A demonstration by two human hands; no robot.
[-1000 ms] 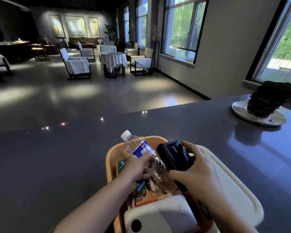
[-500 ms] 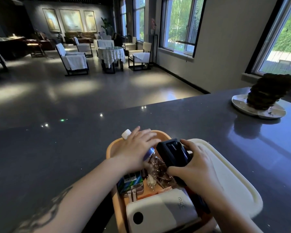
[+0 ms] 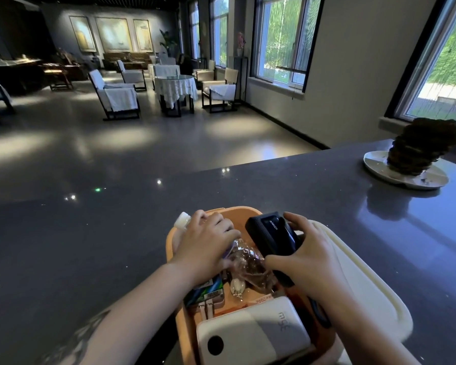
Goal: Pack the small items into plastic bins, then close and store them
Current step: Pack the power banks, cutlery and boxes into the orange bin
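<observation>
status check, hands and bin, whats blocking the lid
Left hand presses bottle into orange bin. Right hand grips black charger. Lid off, beside bin. Items stick above rim.

A lounge or hotel lobby is shown. Covered armchairs (image 3: 117, 94) are placed around a table with a white cloth (image 3: 175, 86) in the upper centre; three paintings (image 3: 113, 34) are hung behind, tall windows (image 3: 282, 38) at the right.
</observation>
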